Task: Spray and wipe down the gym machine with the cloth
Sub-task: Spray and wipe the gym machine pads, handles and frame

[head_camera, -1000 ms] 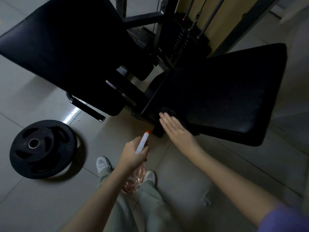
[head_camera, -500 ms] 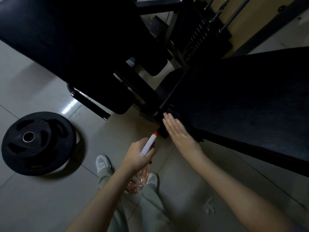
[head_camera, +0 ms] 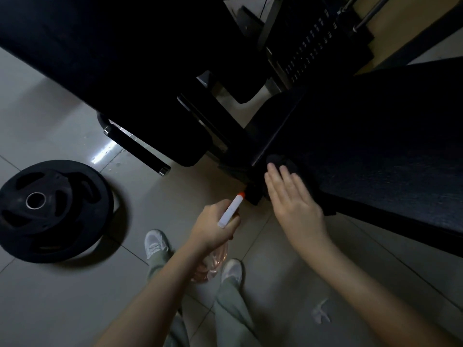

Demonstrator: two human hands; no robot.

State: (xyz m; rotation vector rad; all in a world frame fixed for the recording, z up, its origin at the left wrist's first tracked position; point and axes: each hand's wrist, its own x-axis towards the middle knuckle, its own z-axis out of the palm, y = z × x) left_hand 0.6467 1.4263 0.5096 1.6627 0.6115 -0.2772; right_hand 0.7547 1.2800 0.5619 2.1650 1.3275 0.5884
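The grey tiled floor carries a black weight plate lying flat — beside the gym machine.

The right hand lies flat on the cloth at the bench pad corner, the left hand with spray bottle just left, the weight plate on the floor far left.

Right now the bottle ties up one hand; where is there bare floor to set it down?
Bare tile lies between the weight plate and the left hand, and right of the shoes below the right pad. Near the cloth under the right hand, it is crowded.
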